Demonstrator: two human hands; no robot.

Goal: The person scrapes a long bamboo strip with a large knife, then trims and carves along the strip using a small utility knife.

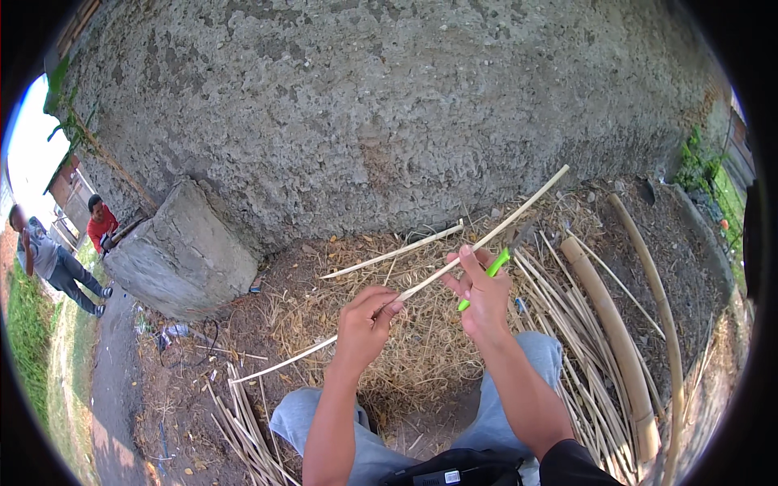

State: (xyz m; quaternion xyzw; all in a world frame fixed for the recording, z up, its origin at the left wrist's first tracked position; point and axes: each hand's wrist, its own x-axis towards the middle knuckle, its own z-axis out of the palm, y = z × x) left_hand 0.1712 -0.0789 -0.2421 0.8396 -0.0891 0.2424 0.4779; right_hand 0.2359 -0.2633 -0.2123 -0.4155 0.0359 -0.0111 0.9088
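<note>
A long, pale bamboo strip runs slantwise in front of me, from low on the left up to the right. My left hand pinches it near the middle between thumb and fingers. Further along, my right hand is closed round a knife with a bright green handle. The dark blade points up and away, beside the strip. The thumb of that hand lies by the strip, and the fingers behind are partly hidden. Curly bamboo shavings cover the ground below both hands, between my knees.
Split bamboo strips lie at lower left, with a larger bundle at right. Beside that are a thick bamboo piece and a curved pole. A rough wall rises ahead; a concrete block stands left, with two people beyond.
</note>
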